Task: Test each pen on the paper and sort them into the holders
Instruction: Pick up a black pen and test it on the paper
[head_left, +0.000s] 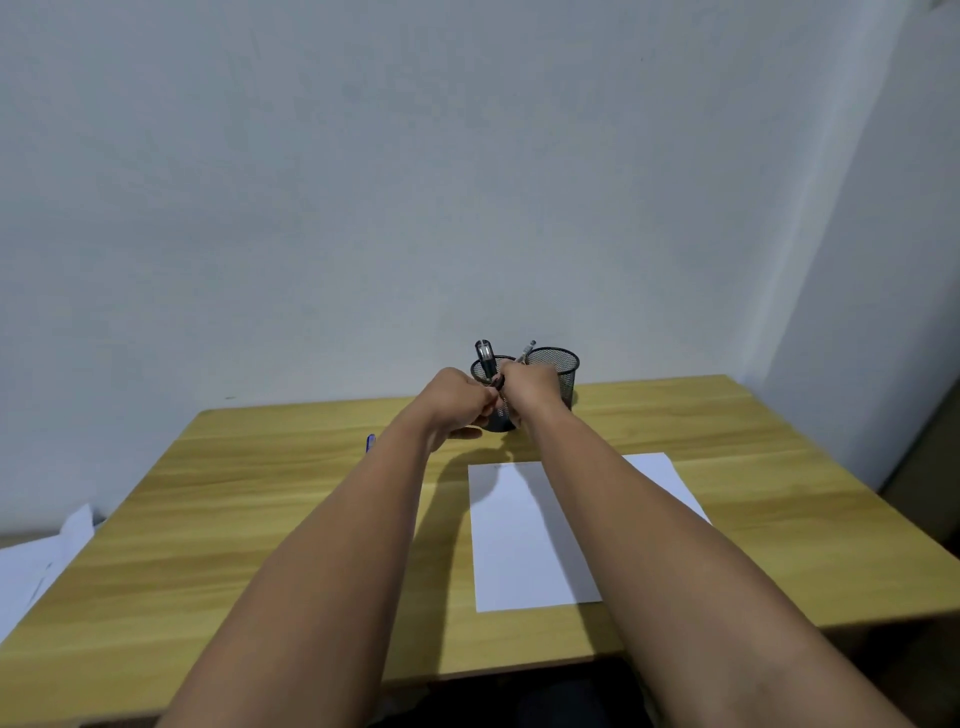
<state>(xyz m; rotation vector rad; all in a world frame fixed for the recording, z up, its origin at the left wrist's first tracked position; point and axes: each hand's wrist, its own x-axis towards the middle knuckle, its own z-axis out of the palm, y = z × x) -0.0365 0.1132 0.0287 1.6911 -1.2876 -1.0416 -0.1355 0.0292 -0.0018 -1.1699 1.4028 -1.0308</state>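
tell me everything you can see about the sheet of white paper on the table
The sheet of white paper is plain, thin and rectangular, lying flat on the wooden table, nearer the camera than the two mesh holders. The right forearm crosses above it and hides part of its far right side. A faint mark may sit near its far edge; too small to tell.

Two bare forearms, sleeveless to the frame's edge, left hand (457, 400) and right hand (530, 389) without rings or watch

Dim, soft focus, arm shadows on table (208, 519), wide-angle edge warp.
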